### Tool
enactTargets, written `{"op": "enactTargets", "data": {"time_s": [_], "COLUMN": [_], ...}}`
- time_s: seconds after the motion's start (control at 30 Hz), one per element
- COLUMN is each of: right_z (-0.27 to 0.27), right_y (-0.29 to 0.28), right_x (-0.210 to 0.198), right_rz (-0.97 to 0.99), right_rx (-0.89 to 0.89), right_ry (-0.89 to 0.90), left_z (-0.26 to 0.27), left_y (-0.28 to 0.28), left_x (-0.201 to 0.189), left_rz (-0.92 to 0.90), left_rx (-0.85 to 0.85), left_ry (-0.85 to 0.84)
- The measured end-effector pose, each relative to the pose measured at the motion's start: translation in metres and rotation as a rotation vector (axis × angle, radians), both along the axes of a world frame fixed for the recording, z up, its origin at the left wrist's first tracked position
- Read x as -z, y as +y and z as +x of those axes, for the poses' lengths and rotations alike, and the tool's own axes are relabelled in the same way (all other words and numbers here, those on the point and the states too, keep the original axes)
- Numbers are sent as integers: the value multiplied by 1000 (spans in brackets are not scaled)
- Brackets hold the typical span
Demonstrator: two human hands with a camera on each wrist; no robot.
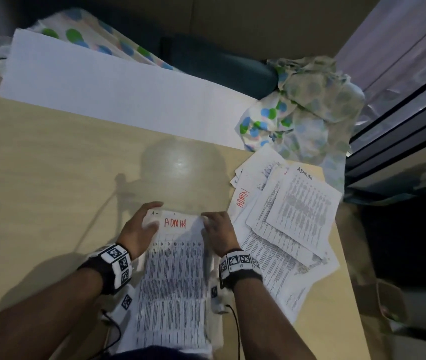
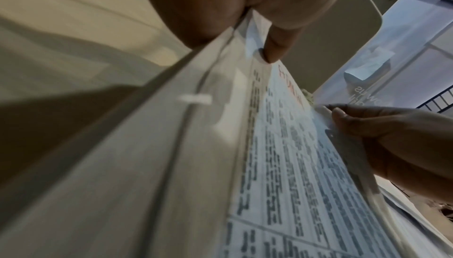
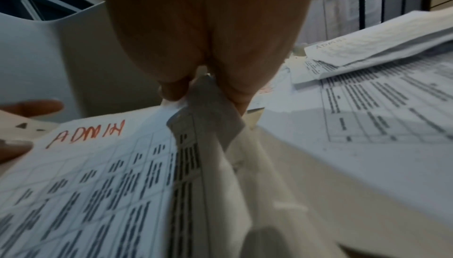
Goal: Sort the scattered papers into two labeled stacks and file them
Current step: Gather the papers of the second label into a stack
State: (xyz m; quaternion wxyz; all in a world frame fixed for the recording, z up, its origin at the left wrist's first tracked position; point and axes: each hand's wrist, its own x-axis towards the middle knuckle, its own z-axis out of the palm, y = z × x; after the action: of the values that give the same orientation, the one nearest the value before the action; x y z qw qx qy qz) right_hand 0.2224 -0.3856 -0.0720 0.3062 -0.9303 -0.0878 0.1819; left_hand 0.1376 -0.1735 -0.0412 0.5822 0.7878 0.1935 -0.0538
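Note:
A bundle of printed sheets [image 1: 174, 276] with "ADMIN" in red at its top lies between my hands near the front of the wooden table [image 1: 50, 178]. My left hand [image 1: 141, 227] grips the bundle's top left corner, thumb on the top sheet [image 2: 282, 146]. My right hand [image 1: 217, 232] pinches its top right edge [image 3: 208, 103] between thumb and fingers. To the right lies a loose spread of printed papers [image 1: 292, 216], two of them marked "ADMIN", one in red and one in dark ink. Whether a second label exists cannot be seen.
A white foam board [image 1: 118, 89] leans behind the table's far edge. Dotted cloth [image 1: 302, 107] is bunched at the table's back right corner, touching the spread papers. A dark glass partition [image 1: 401, 120] runs along the right side. Bare tabletop lies to the left.

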Motion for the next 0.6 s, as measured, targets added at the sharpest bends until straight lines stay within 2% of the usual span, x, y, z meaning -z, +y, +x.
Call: {"op": "enactTargets", "data": {"time_s": [0.17, 0.3, 0.37, 0.43, 0.5, 0.53, 0.6], "right_z": [3, -1, 7, 25, 40, 45, 41], "right_y": [-16, -20, -36, -71, -121, -146, -183], "right_x": [-2, -5, -18, -30, -25, -18, -5], "right_rz": [20, 35, 158, 210, 80, -66, -376], "right_rx": [26, -115, -10, 219, 422, 469, 381], "right_ry": [-30, 80, 40, -135, -239, -222, -121], "left_z": [10, 9, 7, 2, -4, -6, -8], "left_y": [-18, -21, -21, -21, -19, -18, -19], "left_x": [7, 19, 22, 21, 23, 26, 29], "left_rz": [29, 92, 78, 91, 95, 116, 154], "left_rx": [-95, -78, -68, -48, -41, -44, -64], "left_ry": [-1, 105, 104, 106, 147, 177, 211]}}
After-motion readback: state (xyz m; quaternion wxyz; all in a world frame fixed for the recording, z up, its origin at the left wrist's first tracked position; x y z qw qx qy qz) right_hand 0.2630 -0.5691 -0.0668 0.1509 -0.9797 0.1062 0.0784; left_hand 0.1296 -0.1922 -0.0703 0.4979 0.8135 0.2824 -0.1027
